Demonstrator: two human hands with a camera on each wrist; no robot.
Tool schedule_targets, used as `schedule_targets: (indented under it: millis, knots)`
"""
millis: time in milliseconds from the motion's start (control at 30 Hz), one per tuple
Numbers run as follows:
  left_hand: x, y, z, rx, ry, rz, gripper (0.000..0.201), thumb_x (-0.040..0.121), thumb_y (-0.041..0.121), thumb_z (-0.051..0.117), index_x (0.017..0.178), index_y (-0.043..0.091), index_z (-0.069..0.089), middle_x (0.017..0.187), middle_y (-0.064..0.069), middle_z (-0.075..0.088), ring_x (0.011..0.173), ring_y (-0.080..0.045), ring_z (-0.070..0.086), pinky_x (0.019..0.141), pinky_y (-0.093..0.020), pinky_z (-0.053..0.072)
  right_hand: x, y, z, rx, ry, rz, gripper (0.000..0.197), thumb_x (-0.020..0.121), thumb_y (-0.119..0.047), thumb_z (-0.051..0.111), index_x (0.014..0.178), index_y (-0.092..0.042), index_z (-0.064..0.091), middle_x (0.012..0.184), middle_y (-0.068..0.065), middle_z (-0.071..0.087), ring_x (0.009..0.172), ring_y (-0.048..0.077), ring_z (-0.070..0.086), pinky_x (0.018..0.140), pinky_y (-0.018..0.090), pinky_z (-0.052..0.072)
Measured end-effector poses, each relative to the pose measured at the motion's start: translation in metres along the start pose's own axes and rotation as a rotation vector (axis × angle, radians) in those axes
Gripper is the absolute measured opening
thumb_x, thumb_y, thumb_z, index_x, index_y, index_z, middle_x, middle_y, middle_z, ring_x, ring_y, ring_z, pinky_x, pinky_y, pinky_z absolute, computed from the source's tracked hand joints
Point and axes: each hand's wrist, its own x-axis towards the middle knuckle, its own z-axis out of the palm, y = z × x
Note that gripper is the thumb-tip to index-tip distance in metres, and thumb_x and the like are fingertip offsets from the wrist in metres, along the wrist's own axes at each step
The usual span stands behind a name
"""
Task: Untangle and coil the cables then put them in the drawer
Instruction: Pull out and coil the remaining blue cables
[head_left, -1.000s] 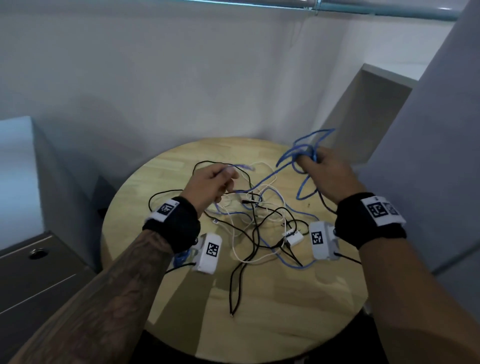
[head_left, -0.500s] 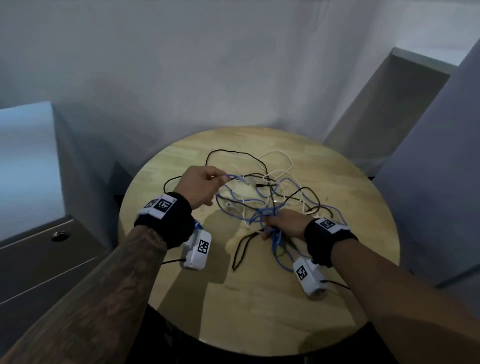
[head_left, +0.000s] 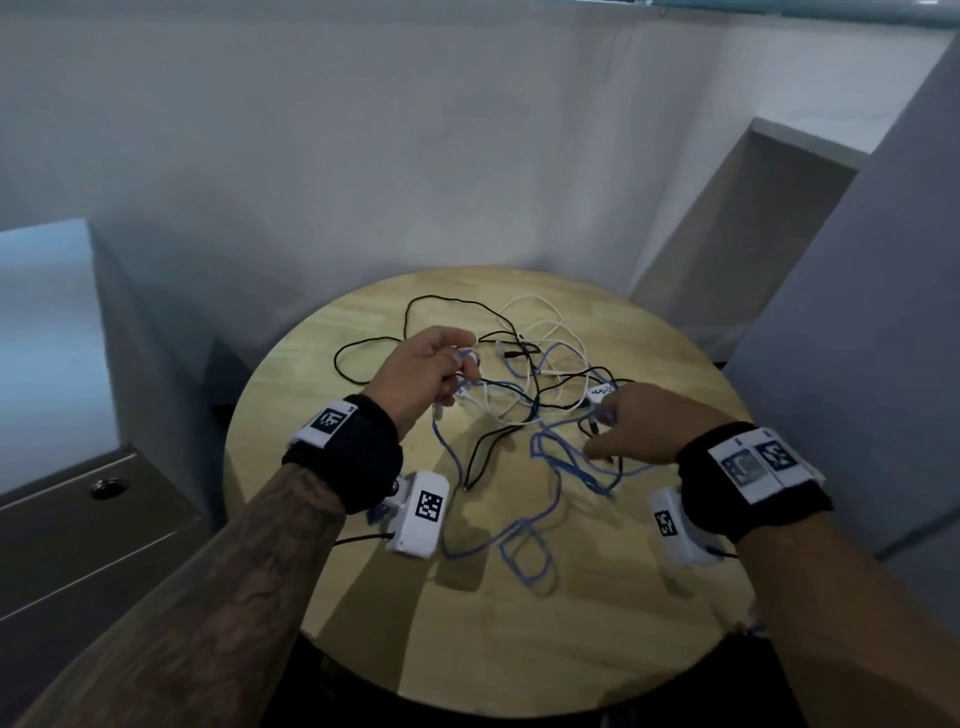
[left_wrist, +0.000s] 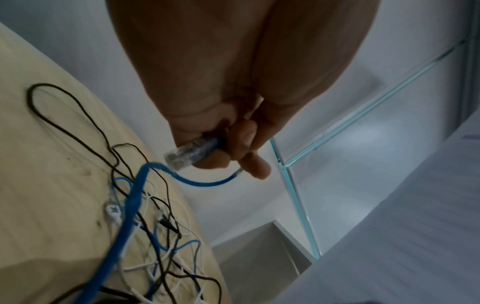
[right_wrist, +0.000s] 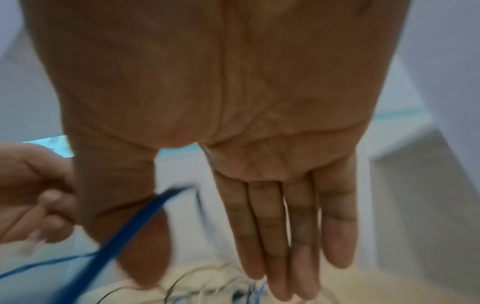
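Black (head_left: 441, 302), white (head_left: 540, 306) and blue (head_left: 569, 462) cables lie tangled on a round wooden table (head_left: 519, 649). My left hand (head_left: 461, 359) is raised over the left side of the tangle. It pinches the clear plug (left_wrist: 187, 154) at one end of the blue cable (left_wrist: 130, 216), which drops from there into the heap. My right hand (head_left: 605, 431) hovers low over the right side of the tangle, palm down. Its fingers (right_wrist: 272, 236) are straight and hold nothing. A blurred stretch of blue cable (right_wrist: 124, 236) crosses in front of its thumb.
A grey drawer cabinet (head_left: 78, 545) with a round knob (head_left: 106, 488) stands left of the table, its drawers closed. Grey panels and a low shelf (head_left: 753, 218) close in the right side. White walls meet behind the table.
My right hand brought its bundle of blue cable down from the air to the table, then let it go and opened. The left hand kept its pinch on the plug.
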Motion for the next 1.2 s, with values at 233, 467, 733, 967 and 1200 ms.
schedule_targets:
  millis: [233, 467, 733, 967, 1200]
  knots:
    - [-0.012, 0.023, 0.023, -0.088, -0.137, 0.063, 0.029, 0.091, -0.006, 0.040, 0.103, 0.006, 0.063, 0.077, -0.012, 0.065, 0.052, -0.016, 0.032, 0.053, -0.027, 0.032, -0.020, -0.025, 0.001, 0.407, 0.486, -0.250, 0.067, 0.084, -0.051, 0.070, 0.142, -0.027, 0.049, 0.149, -0.003, 0.048, 0.138, 0.018, 0.042, 0.113, 0.039, 0.037]
    - [-0.015, 0.005, 0.030, -0.117, -0.172, 0.075, 0.026, 0.091, -0.005, 0.041, 0.107, 0.005, 0.059, 0.071, -0.006, 0.064, 0.054, -0.015, 0.033, 0.057, -0.030, 0.033, 0.001, -0.039, 0.027, 1.120, 0.285, -0.434, 0.020, 0.093, -0.012, 0.061, 0.100, -0.025, 0.074, 0.105, -0.004, 0.073, 0.103, 0.016, 0.068, 0.094, 0.033, 0.051]
    - [-0.014, -0.013, 0.029, -0.291, -0.371, -0.167, 0.027, 0.096, 0.009, 0.034, 0.085, 0.007, 0.058, 0.057, -0.001, 0.046, 0.052, -0.016, 0.036, 0.060, -0.031, 0.038, 0.027, -0.048, 0.048, 1.117, 0.614, -0.367, 0.021, 0.099, -0.009, 0.058, 0.106, -0.021, 0.075, 0.097, -0.009, 0.070, 0.069, 0.007, 0.057, 0.059, 0.033, 0.052]
    - [0.007, -0.030, 0.015, -0.635, -0.146, -0.094, 0.021, 0.101, 0.001, 0.037, 0.103, 0.003, 0.058, 0.097, -0.012, 0.072, 0.079, -0.016, 0.068, 0.080, -0.031, 0.058, 0.018, -0.079, 0.079, 1.008, 0.050, -0.379, 0.022, 0.106, -0.012, 0.040, 0.118, -0.022, 0.056, 0.078, 0.005, 0.067, 0.051, 0.021, 0.053, 0.051, 0.028, 0.046]
    - [0.014, -0.040, 0.013, -0.492, 0.028, 0.027, 0.017, 0.101, 0.001, 0.043, 0.106, -0.001, 0.059, 0.112, -0.019, 0.068, 0.101, -0.027, 0.070, 0.094, -0.035, 0.054, 0.009, -0.074, 0.066, 0.581, 0.146, -0.517, 0.028, 0.103, -0.030, 0.051, 0.094, -0.008, 0.066, 0.063, 0.001, 0.060, 0.056, 0.013, 0.059, 0.060, 0.033, 0.047]
